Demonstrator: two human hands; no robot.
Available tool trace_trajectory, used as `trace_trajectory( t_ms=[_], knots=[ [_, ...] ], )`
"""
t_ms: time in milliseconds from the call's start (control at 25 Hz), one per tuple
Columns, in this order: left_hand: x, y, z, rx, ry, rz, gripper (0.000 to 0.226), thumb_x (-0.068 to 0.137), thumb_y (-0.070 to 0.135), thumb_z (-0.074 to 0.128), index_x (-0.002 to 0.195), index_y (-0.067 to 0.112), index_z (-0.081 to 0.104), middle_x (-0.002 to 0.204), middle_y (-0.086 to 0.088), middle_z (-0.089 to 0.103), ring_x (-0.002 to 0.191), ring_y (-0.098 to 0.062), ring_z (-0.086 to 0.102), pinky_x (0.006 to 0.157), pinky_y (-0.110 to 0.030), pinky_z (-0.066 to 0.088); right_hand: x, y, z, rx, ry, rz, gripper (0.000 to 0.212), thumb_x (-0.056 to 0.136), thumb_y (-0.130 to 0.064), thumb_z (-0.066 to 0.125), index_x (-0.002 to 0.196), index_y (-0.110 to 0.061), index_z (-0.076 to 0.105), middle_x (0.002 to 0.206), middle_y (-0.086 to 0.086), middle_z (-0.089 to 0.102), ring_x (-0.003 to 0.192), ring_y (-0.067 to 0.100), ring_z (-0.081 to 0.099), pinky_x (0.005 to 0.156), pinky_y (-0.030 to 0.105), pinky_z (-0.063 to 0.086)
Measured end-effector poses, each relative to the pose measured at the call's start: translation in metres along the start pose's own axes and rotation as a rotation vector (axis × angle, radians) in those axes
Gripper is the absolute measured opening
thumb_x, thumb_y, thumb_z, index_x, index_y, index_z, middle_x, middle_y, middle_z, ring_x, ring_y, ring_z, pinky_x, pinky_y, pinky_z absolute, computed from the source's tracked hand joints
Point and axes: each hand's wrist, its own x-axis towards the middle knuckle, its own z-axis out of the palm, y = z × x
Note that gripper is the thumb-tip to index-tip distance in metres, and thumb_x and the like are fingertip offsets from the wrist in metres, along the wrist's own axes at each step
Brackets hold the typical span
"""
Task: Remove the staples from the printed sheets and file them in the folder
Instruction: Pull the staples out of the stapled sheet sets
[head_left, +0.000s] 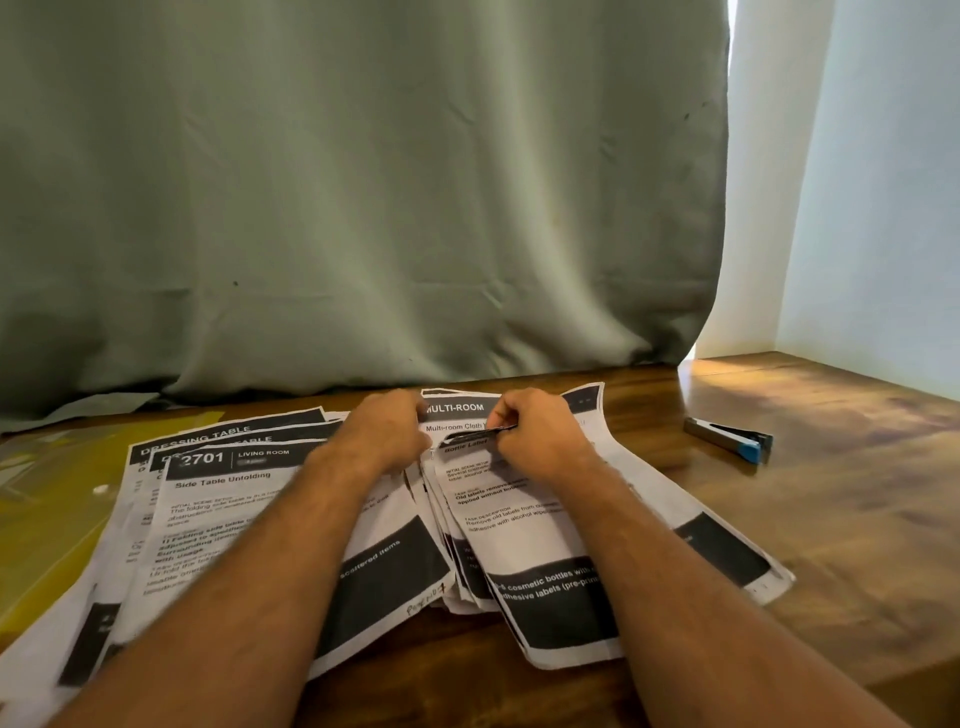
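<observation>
Two hands work the top edge of the stapled sheets (519, 519) on the counter (831, 493): left hand (389, 431) clenched on the corner, right hand (535, 431) pinching a thin dark tool (478, 434) (probably a staple remover). Paper is light, limp and tears easily; hold close beside the staple.

On the front sheet of the left pile (228, 514) I read "2701", "LIVING ROOM" and the title "Side Table Unfolding"; the smaller print below it is too blurred for me. The sheet behind it (208, 435) shows "DRESSING TABLE" in its dark header. On the back sheet of the right pile (454, 410) I read "MULTI-ROOM" and under it "Multi-room Cloth". The top sheet of the right pile (524, 525) reads "Bottle Label", "Old labels remove", "Remove old labels from", and in its dark band "cosmetic bottles with" and "adhesive labels (pre-". The dark band of the middle sheet (384, 577) reads "scattered items".
</observation>
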Motion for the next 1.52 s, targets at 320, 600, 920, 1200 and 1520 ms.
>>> trace_trajectory(
  t_ms=[320, 600, 920, 1200, 1520],
  knots=[
    [0.014, 0.006, 0.041, -0.032, -0.001, -0.028, 0.077, 0.095, 0.032, 0.065, 0.159, 0.026, 0.021, 0.147, -0.007, 0.051, 0.130, -0.026, 0.051, 0.110, -0.045, 0.044, -0.004, -0.003, 0.003, -0.012, -0.010, -0.035, 0.023, 0.079, -0.003, 0.072, 0.077, -0.025, 0.065, 0.094, -0.006, 0.066, 0.086, 0.012, 0.065, 0.075, 0.025, 0.057],
    [0.013, 0.001, 0.040, -0.207, -0.040, -0.015, 0.073, 0.096, 0.025, 0.065, 0.158, 0.025, 0.025, 0.137, -0.006, 0.058, 0.113, -0.020, 0.057, 0.091, -0.034, 0.049, -0.002, -0.007, 0.002, -0.023, 0.008, -0.072, 0.022, 0.078, 0.000, 0.064, 0.076, -0.021, 0.069, 0.079, -0.010, 0.068, 0.073, 0.004, 0.063, 0.071, 0.023, 0.053],
    [0.016, 0.001, 0.037, -0.401, 0.057, -0.043, 0.060, 0.091, 0.011, 0.068, 0.146, 0.023, 0.047, 0.123, -0.004, 0.068, 0.105, -0.020, 0.066, 0.080, -0.034, 0.055, 0.003, -0.006, 0.005, -0.009, -0.013, -0.066, 0.022, 0.080, -0.006, 0.072, 0.084, -0.027, 0.067, 0.086, -0.008, 0.068, 0.083, 0.011, 0.064, 0.078, 0.028, 0.055],
    [-0.001, -0.002, 0.025, -0.860, -0.049, -0.002, 0.025, 0.094, 0.007, 0.055, 0.095, 0.021, 0.077, 0.087, -0.009, 0.077, 0.083, -0.026, 0.075, 0.077, -0.044, 0.060, 0.003, -0.007, 0.006, 0.031, 0.026, -0.077, 0.072, 0.081, -0.003, 0.069, 0.139, -0.033, 0.039, 0.106, 0.002, 0.070, 0.097, 0.018, 0.067, 0.091, 0.035, 0.055],
    [0.013, -0.013, 0.034, -0.493, 0.061, -0.121, 0.024, 0.098, 0.025, 0.063, 0.121, 0.023, 0.069, 0.109, 0.000, 0.071, 0.075, -0.009, 0.065, 0.048, -0.018, 0.041, 0.002, -0.008, 0.004, -0.052, -0.011, -0.030, 0.021, 0.081, -0.010, 0.073, 0.078, -0.029, 0.065, 0.095, -0.004, 0.069, 0.089, 0.014, 0.063, 0.087, 0.034, 0.056]
  ],
)
